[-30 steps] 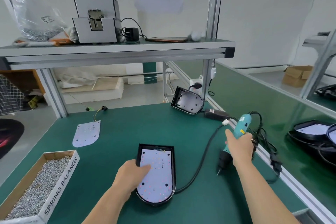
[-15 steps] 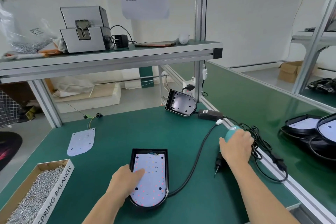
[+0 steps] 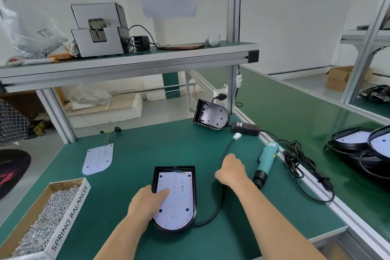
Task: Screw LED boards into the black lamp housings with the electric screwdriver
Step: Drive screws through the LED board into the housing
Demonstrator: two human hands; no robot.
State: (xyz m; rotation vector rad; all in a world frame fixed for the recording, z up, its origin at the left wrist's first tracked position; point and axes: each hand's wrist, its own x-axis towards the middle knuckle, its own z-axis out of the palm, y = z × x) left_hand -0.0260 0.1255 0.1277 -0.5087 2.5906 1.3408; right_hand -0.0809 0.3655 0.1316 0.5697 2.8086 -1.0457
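Bench (image 3: 147,154): 2 housings (image 3: 194,192) (1 empty), 2 LED boards (image 3: 179,202), 1 screwdriver (image 3: 267,159), left hand (image 3: 145,202) flat, right hand (image 3: 231,170) unclear

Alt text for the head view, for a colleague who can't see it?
The left hand rests on an LED board inside a black lamp housing on the bench. The right hand is over the housing's cable, apart from the teal electric screwdriver lying to its right.

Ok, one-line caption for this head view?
Left hand presses LED board in black housing; electric screwdriver lies on bench beside right hand.
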